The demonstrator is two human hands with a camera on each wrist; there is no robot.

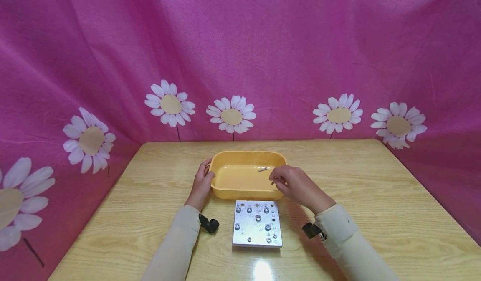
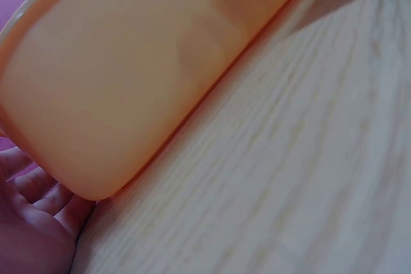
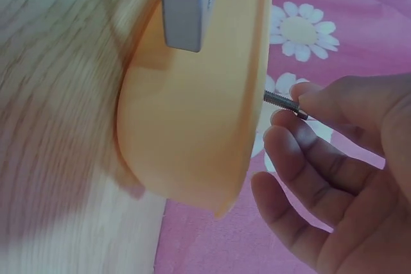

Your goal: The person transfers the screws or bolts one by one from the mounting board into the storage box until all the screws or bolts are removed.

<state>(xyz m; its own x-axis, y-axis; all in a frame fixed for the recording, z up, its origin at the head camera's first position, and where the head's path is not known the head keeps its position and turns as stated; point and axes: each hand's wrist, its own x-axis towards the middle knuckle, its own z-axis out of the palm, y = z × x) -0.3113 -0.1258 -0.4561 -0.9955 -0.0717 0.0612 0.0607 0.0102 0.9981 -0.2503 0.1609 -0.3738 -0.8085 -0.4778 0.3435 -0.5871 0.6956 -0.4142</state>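
Observation:
My left hand [image 1: 201,186] grips the left end of a yellow plastic tray [image 1: 240,195], thumb over the rim and fingers along the outside wall. In the right wrist view, the thumb and fingertips of my right hand [image 3: 347,139] pinch a small threaded screw [image 3: 281,101] by its head end, close to the tray's rim. From the head view this hand is over the tray's right side. Another screw [image 1: 262,170] lies on the tray floor. In front of the tray is a square silver metal plate [image 1: 248,226] with several socket-head screws standing in its holes.
All of this is on a light wooden table [image 1: 375,214]. A pink curtain [image 1: 285,64] with white daisies hangs behind and along both sides. Each sleeve has a black wrist camera, the left one [image 1: 209,224] close to the plate's left side.

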